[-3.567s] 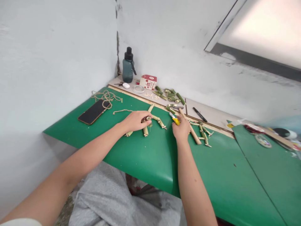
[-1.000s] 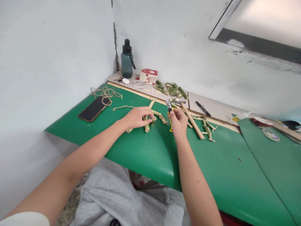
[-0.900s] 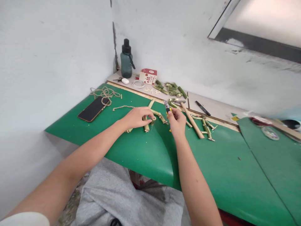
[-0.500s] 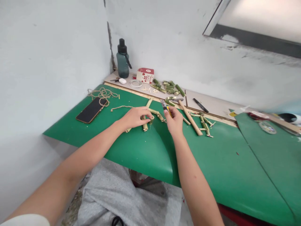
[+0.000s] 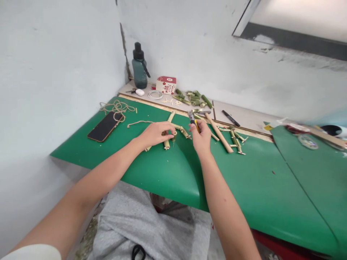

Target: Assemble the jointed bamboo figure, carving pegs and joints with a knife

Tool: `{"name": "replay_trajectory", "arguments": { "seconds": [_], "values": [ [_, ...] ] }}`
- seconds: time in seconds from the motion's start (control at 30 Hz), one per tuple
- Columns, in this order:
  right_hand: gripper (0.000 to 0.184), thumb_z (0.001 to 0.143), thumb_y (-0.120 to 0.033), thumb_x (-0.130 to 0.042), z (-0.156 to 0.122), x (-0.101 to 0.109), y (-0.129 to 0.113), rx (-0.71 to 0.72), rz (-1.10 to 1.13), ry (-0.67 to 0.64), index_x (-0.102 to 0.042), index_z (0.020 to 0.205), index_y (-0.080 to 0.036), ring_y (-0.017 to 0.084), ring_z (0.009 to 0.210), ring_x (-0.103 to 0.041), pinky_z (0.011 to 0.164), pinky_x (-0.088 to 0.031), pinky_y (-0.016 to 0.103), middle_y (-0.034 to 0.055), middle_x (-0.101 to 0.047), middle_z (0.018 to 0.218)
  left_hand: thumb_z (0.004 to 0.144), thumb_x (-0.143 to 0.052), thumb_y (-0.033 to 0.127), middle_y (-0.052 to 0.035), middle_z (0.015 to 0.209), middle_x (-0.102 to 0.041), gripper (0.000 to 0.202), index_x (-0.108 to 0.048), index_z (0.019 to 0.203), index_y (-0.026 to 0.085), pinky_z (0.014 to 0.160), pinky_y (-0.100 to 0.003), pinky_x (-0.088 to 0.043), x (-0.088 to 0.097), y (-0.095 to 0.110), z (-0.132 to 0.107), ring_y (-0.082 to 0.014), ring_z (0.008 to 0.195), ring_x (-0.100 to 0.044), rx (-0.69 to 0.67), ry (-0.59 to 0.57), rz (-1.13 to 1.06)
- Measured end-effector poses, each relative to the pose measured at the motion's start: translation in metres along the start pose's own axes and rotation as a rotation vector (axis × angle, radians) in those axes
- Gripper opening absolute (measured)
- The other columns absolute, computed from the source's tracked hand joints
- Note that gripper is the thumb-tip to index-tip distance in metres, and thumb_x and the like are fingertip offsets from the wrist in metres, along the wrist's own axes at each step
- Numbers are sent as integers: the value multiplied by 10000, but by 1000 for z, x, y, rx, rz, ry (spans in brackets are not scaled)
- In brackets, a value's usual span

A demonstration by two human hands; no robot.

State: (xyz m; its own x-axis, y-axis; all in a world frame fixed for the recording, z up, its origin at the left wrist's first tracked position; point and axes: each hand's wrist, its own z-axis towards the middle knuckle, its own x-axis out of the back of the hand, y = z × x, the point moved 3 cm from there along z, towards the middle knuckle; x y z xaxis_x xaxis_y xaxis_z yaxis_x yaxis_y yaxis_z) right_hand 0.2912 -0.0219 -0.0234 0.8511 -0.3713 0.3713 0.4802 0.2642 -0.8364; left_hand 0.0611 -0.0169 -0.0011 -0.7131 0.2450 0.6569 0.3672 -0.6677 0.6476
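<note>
My right hand (image 5: 201, 135) is closed round a utility knife (image 5: 192, 117), its tip pointing up and away from me. To its left, my left hand (image 5: 158, 133) pinches the edge of a short bamboo ring (image 5: 175, 134) between thumb and fingers. Right by that hand lies a jointed bamboo figure (image 5: 166, 145); the hand hides part of it. One of its segments (image 5: 185, 132) reaches toward my right hand. Beyond my right hand rests a wooden-handled hammer (image 5: 220, 134), with a second jointed bamboo figure (image 5: 235, 139) at its right.
A phone (image 5: 104, 127) and tangled twine (image 5: 117, 106) lie left on the green mat (image 5: 162, 177). Along the back are a water bottle (image 5: 140, 72), a red-and-white box (image 5: 166, 86), cut bamboo pieces (image 5: 196, 98) and a black marker (image 5: 231, 118). Tape rolls (image 5: 308, 141) lie at right.
My right hand and the knife have shifted very slightly right. The left hand keeps its pinch on the bamboo ring. The whole view has tilted a little.
</note>
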Motion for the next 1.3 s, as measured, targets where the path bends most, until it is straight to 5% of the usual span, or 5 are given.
{"name": "replay_trajectory", "arguments": {
  "seconds": [0.3,0.5,0.7,1.13,1.3],
  "values": [
    [207,983,-407,-565,7,10,-21,169,-152,-22,-634,1090,-243,208,682,-584,682,-469,353,10,-668,824,1001,-642,288,-20,1182,-779,129,-759,1009,232,823,-294,-519,0,-1,-1,-134,821,-689,-35,1,63],
    [230,1021,-377,-543,12,9,-32,489,-425,-171,-658,1142,-219,272,835,-690,742,-500,387,92,-749,958,999,-637,285,-11,1125,-776,128,-748,1036,233,777,-284,-516,-1,1,-1,-116,763,-678,25,27,60],
    [153,1037,-276,-529,-6,17,-19,707,-329,-154,-635,1138,-233,263,884,-702,807,-542,401,94,-753,989,1030,-605,307,-59,1148,-781,175,-754,1044,216,866,-316,-557,0,4,0,-168,918,-733,-13,22,11],
    [156,1013,-239,-513,-14,26,-19,612,-290,-356,-662,1051,-215,250,876,-659,783,-507,396,86,-753,969,997,-630,283,-68,1129,-783,133,-737,1027,211,945,-326,-584,-1,-2,0,-189,1045,-741,37,20,57],
    [183,1063,-327,-517,-14,26,-16,626,-308,-444,-655,1032,-211,246,870,-636,774,-464,389,77,-745,955,1006,-612,293,-59,1132,-777,164,-735,1074,209,890,-290,-557,1,8,12,-167,947,-726,35,-134,99]
  ]
}}
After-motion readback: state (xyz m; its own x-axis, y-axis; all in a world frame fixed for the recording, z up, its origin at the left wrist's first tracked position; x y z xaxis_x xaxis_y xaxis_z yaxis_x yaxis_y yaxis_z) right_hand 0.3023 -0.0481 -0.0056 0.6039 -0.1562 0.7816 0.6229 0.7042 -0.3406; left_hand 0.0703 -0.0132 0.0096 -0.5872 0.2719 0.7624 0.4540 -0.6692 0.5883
